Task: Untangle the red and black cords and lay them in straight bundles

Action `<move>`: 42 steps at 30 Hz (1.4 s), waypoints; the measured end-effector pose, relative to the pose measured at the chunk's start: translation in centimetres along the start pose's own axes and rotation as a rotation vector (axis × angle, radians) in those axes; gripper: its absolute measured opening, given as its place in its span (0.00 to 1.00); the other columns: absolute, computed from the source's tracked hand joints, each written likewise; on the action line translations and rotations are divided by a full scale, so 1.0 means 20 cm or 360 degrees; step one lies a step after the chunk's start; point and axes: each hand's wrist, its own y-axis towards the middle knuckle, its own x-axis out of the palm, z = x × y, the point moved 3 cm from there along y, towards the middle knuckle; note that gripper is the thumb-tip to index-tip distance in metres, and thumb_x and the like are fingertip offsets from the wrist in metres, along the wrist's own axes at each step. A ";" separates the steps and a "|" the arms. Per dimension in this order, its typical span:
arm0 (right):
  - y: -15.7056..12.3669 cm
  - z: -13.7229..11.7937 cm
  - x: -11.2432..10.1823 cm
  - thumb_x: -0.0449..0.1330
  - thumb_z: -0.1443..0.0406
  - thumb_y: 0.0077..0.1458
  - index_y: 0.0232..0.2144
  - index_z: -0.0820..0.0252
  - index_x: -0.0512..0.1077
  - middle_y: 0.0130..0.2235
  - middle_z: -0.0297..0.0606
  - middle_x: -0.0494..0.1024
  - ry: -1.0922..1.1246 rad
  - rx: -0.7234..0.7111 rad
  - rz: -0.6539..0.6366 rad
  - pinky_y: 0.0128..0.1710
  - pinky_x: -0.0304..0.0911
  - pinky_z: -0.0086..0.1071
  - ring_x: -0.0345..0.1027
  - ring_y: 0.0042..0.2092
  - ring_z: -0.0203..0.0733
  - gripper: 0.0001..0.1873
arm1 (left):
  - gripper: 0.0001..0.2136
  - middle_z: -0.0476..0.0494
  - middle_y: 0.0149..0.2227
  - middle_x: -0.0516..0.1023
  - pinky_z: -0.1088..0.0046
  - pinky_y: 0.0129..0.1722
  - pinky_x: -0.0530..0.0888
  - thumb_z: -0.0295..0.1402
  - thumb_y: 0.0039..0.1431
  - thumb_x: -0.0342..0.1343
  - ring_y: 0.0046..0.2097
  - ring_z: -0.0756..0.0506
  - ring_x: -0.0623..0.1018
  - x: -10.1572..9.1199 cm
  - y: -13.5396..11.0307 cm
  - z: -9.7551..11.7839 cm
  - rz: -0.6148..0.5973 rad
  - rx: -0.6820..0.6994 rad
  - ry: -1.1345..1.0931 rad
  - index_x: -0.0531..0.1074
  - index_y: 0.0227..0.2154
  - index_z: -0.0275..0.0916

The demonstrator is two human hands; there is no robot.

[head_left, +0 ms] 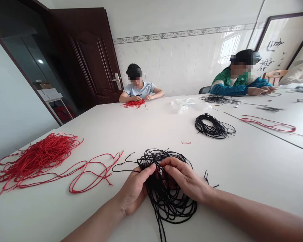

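Left hand (132, 191) and right hand (184, 178) are both closed on a tangled bundle of black braided cord (170, 208), pinching its strands from either side, with its lower loops lying on the white table (242, 181). Just left of them sprawls a heap of red cord (37, 158); farther ahead lies a loose coil of black cord (212, 126).

Matt, rough twisted black cord (164, 205) and matt red cord (37, 156); smooth white tabletop (242, 178) with soft sheen; glossy glazed wall tiles (171, 64); polished dark wood door (91, 57); shiny metal door handle (116, 80); clear crinkled plastic bag (183, 105).
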 end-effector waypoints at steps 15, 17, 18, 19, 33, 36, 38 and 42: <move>-0.01 -0.03 0.00 0.44 0.54 0.56 0.32 0.57 0.63 0.25 0.32 0.66 0.0080 -0.0039 -0.0071 0.27 0.58 0.28 0.61 0.28 0.34 0.16 | 0.14 0.41 0.35 0.76 0.69 0.40 0.68 0.38 0.52 0.49 0.38 0.44 0.74 -0.02 0.01 -0.01 -0.0009 -0.0240 -0.0272 0.72 0.35 0.34; -0.01 -0.03 0.00 0.44 0.54 0.56 0.29 0.58 0.63 0.25 0.32 0.65 0.0013 -0.0057 -0.0071 0.27 0.57 0.28 0.60 0.27 0.34 0.16 | 0.14 0.41 0.35 0.76 0.69 0.40 0.68 0.39 0.51 0.50 0.37 0.45 0.74 -0.03 0.01 -0.02 0.0015 -0.0246 -0.0261 0.72 0.35 0.35; -0.01 -0.04 0.00 0.44 0.54 0.56 0.28 0.58 0.62 0.25 0.32 0.64 -0.0034 -0.0065 -0.0066 0.27 0.57 0.28 0.59 0.27 0.33 0.16 | 0.13 0.41 0.34 0.76 0.69 0.40 0.68 0.38 0.51 0.51 0.37 0.45 0.74 -0.02 0.01 -0.02 0.0031 -0.0228 -0.0238 0.72 0.35 0.35; -0.01 -0.04 0.00 0.44 0.54 0.56 0.27 0.58 0.62 0.24 0.31 0.64 -0.0085 -0.0073 -0.0055 0.26 0.57 0.27 0.58 0.26 0.33 0.16 | 0.13 0.41 0.34 0.76 0.69 0.39 0.68 0.37 0.51 0.51 0.37 0.45 0.74 -0.02 0.01 -0.01 0.0045 -0.0197 -0.0207 0.72 0.35 0.35; -0.01 -0.04 -0.01 0.44 0.52 0.55 0.23 0.58 0.58 0.23 0.30 0.56 -0.0162 -0.0134 0.0014 0.24 0.54 0.27 0.52 0.25 0.32 0.18 | 0.11 0.41 0.36 0.76 0.69 0.40 0.68 0.29 0.50 0.53 0.39 0.44 0.73 0.01 0.00 0.01 -0.0071 0.0027 -0.0029 0.72 0.38 0.36; -0.02 -0.04 -0.01 0.43 0.52 0.55 0.27 0.59 0.62 0.24 0.31 0.60 -0.0034 -0.0113 0.0032 0.25 0.56 0.27 0.55 0.26 0.33 0.19 | 0.11 0.41 0.36 0.76 0.69 0.40 0.68 0.29 0.50 0.53 0.38 0.45 0.74 0.01 0.00 0.01 -0.0085 0.0012 -0.0024 0.72 0.38 0.36; -0.01 -0.04 -0.01 0.43 0.52 0.56 0.28 0.59 0.63 0.25 0.32 0.62 0.0056 -0.0109 0.0039 0.26 0.57 0.27 0.57 0.26 0.32 0.19 | 0.11 0.41 0.36 0.76 0.69 0.41 0.68 0.29 0.50 0.53 0.38 0.45 0.74 0.01 0.00 0.01 -0.0089 0.0003 -0.0007 0.72 0.38 0.36; 0.00 -0.02 0.00 0.50 0.56 0.53 0.33 0.60 0.64 0.26 0.31 0.63 0.0098 -0.0150 -0.0028 0.25 0.57 0.26 0.57 0.27 0.31 0.13 | 0.10 0.41 0.35 0.75 0.71 0.41 0.67 0.30 0.50 0.53 0.38 0.47 0.73 0.00 0.00 0.01 -0.0047 0.0013 0.0019 0.72 0.36 0.35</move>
